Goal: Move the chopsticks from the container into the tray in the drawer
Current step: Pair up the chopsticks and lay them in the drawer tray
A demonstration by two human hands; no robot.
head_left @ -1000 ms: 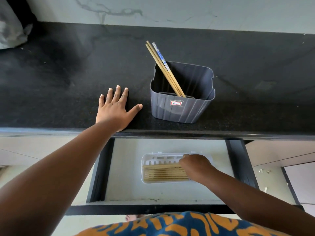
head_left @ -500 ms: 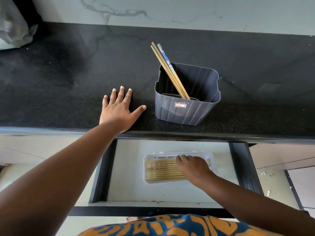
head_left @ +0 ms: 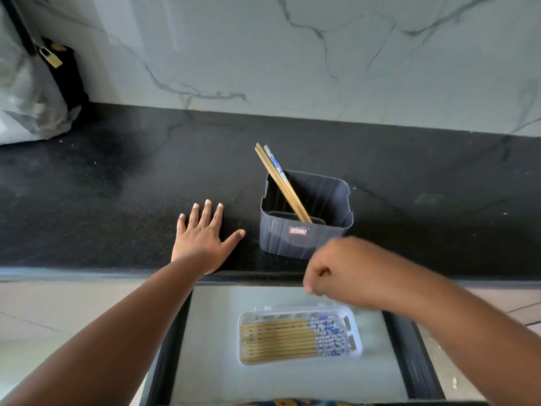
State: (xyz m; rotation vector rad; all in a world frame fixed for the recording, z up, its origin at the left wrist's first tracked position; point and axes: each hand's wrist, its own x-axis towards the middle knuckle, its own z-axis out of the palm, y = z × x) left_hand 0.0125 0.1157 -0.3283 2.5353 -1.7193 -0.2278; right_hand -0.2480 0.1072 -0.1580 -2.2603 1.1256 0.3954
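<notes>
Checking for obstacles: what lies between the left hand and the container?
Only bare black counter separates the left hand from the container, in the head view.

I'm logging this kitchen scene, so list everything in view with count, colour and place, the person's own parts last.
container: one, dark grey, on the countertop right of the left hand.
chopsticks in container: about three, tan, one blue-and-white topped, leaning toward its back left corner.
tray: one, white, inside the open drawer.
chopsticks in tray: a row too close to count, tan with blue-and-white ends, lying flat.
drawer: one, pale floor, dark sides, open below the counter edge.
countertop: one, black.
wall: white, grey-veined.
bag: one, grey, far left corner.
padlock: one, brass, beside the bag.
left hand: flat on the countertop.
right hand: curled, empty, above the drawer.
</notes>
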